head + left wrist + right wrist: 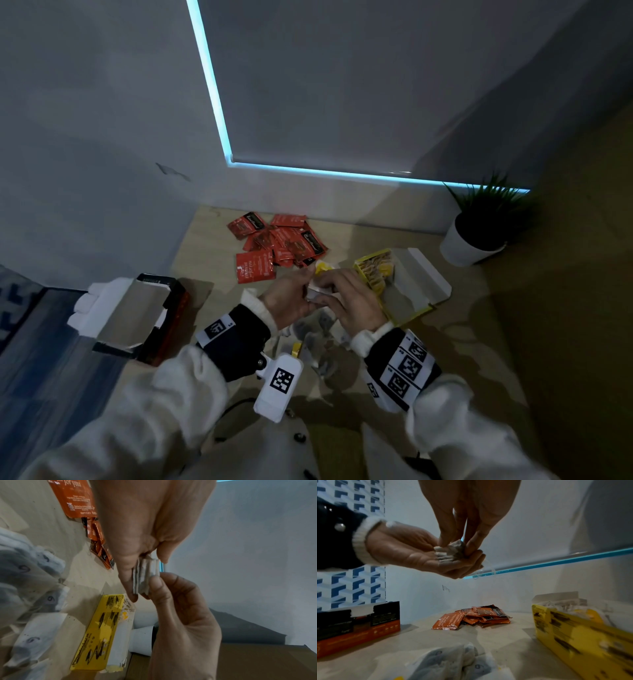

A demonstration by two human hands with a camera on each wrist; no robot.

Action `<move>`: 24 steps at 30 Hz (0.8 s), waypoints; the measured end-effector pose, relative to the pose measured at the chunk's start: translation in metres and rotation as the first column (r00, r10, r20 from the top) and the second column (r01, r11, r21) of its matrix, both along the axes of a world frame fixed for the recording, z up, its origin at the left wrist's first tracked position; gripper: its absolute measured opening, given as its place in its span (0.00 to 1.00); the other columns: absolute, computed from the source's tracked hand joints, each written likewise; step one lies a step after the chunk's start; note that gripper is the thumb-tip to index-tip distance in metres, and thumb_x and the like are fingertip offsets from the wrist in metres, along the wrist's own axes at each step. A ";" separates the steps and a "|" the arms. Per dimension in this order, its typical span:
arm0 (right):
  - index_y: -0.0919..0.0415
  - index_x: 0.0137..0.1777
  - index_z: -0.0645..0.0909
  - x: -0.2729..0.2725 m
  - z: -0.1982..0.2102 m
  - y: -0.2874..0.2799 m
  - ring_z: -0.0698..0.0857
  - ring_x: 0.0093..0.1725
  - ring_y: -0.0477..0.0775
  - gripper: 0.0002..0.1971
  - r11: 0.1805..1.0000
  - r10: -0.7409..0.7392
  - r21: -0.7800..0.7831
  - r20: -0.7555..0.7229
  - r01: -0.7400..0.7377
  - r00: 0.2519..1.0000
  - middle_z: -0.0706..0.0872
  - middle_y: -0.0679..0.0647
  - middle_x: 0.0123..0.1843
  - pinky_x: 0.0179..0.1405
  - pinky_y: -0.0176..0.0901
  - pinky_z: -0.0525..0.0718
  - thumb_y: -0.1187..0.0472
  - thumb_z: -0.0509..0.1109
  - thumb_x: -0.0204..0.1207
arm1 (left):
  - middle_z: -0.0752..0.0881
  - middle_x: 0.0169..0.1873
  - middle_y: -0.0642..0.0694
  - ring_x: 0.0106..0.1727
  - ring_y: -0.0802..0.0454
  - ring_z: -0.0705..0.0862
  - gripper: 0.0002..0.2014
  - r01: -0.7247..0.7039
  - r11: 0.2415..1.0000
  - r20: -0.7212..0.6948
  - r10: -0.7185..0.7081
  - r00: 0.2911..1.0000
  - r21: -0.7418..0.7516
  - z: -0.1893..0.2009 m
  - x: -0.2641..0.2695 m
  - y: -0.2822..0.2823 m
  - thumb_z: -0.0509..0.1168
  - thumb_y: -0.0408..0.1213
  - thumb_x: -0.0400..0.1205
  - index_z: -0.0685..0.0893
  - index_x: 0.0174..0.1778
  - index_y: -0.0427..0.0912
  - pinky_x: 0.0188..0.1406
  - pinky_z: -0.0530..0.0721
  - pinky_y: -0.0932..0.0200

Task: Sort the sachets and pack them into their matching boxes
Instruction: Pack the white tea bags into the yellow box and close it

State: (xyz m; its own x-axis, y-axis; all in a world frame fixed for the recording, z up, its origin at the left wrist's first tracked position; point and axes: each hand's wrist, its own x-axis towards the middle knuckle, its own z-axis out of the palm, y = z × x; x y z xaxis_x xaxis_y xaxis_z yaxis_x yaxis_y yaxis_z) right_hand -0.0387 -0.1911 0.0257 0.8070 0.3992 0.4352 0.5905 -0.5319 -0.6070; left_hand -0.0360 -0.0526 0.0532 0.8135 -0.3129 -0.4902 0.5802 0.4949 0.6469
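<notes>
Sachet pile behind, one box left, another box right.

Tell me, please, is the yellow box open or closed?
Open: the yellow box has its lid folded back, with tea bags visible inside.

We read "for you" in pale script on the orange sachet lying just beyond our left hand's fingers; the yellow box print below them is scribbled out
</notes>
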 end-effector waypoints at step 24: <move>0.68 0.53 0.83 -0.004 -0.010 -0.017 0.83 0.48 0.63 0.14 0.963 -0.001 -0.252 -0.364 -0.097 0.932 0.84 0.66 0.51 0.50 0.49 0.81 0.63 0.61 0.73 | 0.91 0.34 0.46 0.38 0.54 0.90 0.31 0.069 0.996 0.190 -0.080 0.979 0.065 -0.034 0.000 0.040 0.86 0.43 0.46 0.86 0.42 0.35 0.40 0.88 0.62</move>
